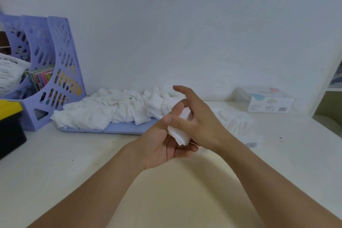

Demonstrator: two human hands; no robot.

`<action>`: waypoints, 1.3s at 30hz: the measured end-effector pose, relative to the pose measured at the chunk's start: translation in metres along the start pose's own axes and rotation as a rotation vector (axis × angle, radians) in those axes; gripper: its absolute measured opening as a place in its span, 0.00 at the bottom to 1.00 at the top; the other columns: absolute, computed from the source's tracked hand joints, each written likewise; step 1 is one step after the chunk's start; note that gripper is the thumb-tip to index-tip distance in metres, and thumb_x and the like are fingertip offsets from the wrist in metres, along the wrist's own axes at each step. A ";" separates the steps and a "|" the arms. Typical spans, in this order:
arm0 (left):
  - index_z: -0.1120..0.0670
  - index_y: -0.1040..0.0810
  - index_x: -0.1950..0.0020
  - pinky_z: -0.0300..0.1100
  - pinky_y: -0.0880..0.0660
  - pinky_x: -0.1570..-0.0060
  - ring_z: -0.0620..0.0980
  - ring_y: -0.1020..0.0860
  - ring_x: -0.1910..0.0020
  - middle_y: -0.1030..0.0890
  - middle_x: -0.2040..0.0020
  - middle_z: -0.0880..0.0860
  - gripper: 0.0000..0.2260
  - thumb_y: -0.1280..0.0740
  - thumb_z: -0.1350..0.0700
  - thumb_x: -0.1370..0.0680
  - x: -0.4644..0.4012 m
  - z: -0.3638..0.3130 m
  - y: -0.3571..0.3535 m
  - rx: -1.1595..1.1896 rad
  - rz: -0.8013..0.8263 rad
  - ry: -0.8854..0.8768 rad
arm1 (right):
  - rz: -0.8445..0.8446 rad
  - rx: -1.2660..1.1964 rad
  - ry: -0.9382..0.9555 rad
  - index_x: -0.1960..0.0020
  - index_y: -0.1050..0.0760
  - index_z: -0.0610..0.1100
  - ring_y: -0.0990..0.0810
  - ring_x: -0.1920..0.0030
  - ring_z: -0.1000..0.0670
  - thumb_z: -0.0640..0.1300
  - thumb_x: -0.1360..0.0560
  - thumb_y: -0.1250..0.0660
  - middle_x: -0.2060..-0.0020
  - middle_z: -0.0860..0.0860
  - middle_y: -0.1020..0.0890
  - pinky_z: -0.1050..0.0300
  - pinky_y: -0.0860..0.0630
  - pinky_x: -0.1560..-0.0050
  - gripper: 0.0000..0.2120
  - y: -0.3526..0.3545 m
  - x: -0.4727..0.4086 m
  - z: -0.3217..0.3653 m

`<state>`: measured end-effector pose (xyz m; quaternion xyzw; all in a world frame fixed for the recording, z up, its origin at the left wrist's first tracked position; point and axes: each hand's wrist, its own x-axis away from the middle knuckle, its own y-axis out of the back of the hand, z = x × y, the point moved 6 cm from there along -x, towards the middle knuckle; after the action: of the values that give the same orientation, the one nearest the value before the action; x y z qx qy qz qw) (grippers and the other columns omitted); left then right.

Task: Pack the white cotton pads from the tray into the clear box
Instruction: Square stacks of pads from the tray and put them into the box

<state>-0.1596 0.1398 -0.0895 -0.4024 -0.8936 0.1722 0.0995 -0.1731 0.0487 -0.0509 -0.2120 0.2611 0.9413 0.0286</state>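
**A:** Status on the grip?

**B:** Left hand (162, 140) has thumb and fingers curled round a small stack of cotton pads (180, 131), pinching it at the near edge. Right hand (196, 116) rests against the stack's far side, index finger stretched out, the rest loosely bent; how much of the stack it actually grips is hidden.

**A:** Where's the rest of the stock?

**B:** Loose pile of pads (111, 109) heaped on the lilac tray (118, 129), 10 o'clock from the hands. Clear box (235, 120) sits just behind the right wrist at 2 o'clock, already holding a row of pads.

**A:** Handling?

**B:** Judging by looks: very light, soft, thin square sheets with a fibrous matte face. No stiffness, so a stack fans or sheds sheets if held by one corner. Best squeezed flat across both faces, edges squared first. Not fragile, low slip between layers.

**A:** Anything else nearby?

**B:** Lidded labelled box (268, 101) at 2 o'clock by the wall, perforated lilac file rack (55, 72) at 10.
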 end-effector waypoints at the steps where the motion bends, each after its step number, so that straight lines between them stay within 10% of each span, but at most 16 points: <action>1: 0.45 0.13 0.47 0.42 0.20 0.67 0.55 0.17 0.61 0.16 0.51 0.56 0.18 0.37 0.38 0.24 0.000 -0.001 0.002 0.020 -0.018 -0.012 | 0.005 0.008 0.003 0.23 0.38 0.57 0.19 0.47 0.61 0.63 0.35 0.20 0.49 0.59 0.19 0.66 0.23 0.48 0.47 0.003 -0.001 -0.001; 5: 0.54 0.17 0.37 0.45 0.18 0.45 0.52 0.17 0.41 0.17 0.37 0.56 0.20 0.31 0.44 0.25 0.000 -0.005 0.006 0.250 -0.091 -0.021 | 0.059 0.081 0.012 0.20 0.44 0.58 0.24 0.37 0.60 0.56 0.42 0.14 0.37 0.62 0.25 0.55 0.22 0.38 0.59 0.003 -0.002 -0.003; 10: 0.54 0.18 0.36 0.52 0.21 0.40 0.52 0.18 0.40 0.18 0.35 0.56 0.21 0.33 0.43 0.24 -0.003 -0.007 0.011 0.193 -0.101 -0.048 | 0.040 0.183 0.067 0.35 0.25 0.53 0.20 0.45 0.57 0.47 0.35 0.18 0.48 0.60 0.19 0.47 0.19 0.47 0.31 0.002 -0.003 -0.003; 13: 0.53 0.19 0.34 0.61 0.27 0.33 0.57 0.20 0.37 0.20 0.34 0.58 0.29 0.29 0.37 0.28 -0.002 -0.008 0.016 0.159 -0.080 -0.016 | 0.079 0.128 0.064 0.37 0.24 0.56 0.19 0.45 0.53 0.48 0.36 0.16 0.47 0.57 0.18 0.43 0.18 0.47 0.31 0.006 -0.005 -0.006; 27: 0.54 0.19 0.41 0.40 0.19 0.64 0.47 0.15 0.58 0.15 0.52 0.52 0.15 0.29 0.57 0.28 0.001 -0.002 0.013 0.148 -0.039 0.011 | 0.164 0.082 0.081 0.22 0.38 0.58 0.22 0.36 0.56 0.47 0.40 0.13 0.37 0.59 0.21 0.48 0.21 0.36 0.53 -0.005 -0.002 -0.005; 39: 0.57 0.24 0.31 0.50 0.18 0.55 0.58 0.19 0.37 0.20 0.34 0.61 0.36 0.19 0.48 0.36 -0.003 -0.005 0.024 0.285 -0.073 0.004 | 0.164 0.179 0.124 0.28 0.28 0.54 0.22 0.39 0.60 0.42 0.34 0.17 0.40 0.64 0.21 0.63 0.20 0.48 0.38 0.001 -0.002 -0.002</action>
<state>-0.1397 0.1532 -0.0944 -0.3520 -0.8738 0.2929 0.1637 -0.1707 0.0469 -0.0507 -0.2441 0.3618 0.8986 -0.0459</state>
